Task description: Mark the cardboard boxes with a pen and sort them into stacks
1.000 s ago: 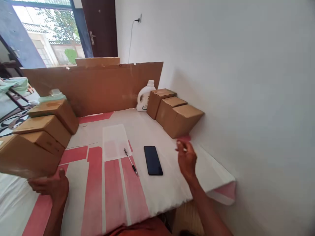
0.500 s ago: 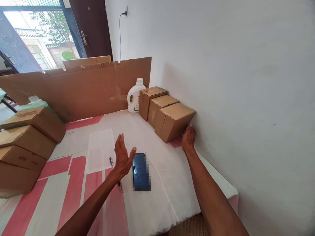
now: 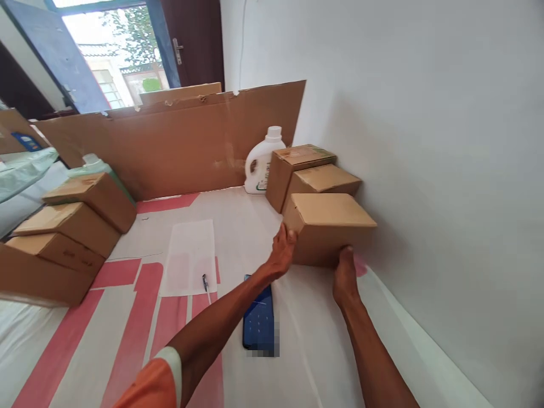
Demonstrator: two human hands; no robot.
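Head view: left hand (image 3: 283,249) and right hand (image 3: 345,277) grip the nearest plain brown cardboard box (image 3: 329,226), fingers spread against its left corner and lower front edge. Beyond the hands stand two more brown boxes (image 3: 317,175) and a white plastic jug (image 3: 260,163). Below the left hand, a dark phone (image 3: 258,317) lies on the red-and-white surface (image 3: 127,317).

I'm seeing two bare forearms, no gloves, no watch. My left hand (image 3: 283,252) and right hand (image 3: 345,277) carry no rings; the left arm's orange sleeve (image 3: 151,385) ends in a white cuff.
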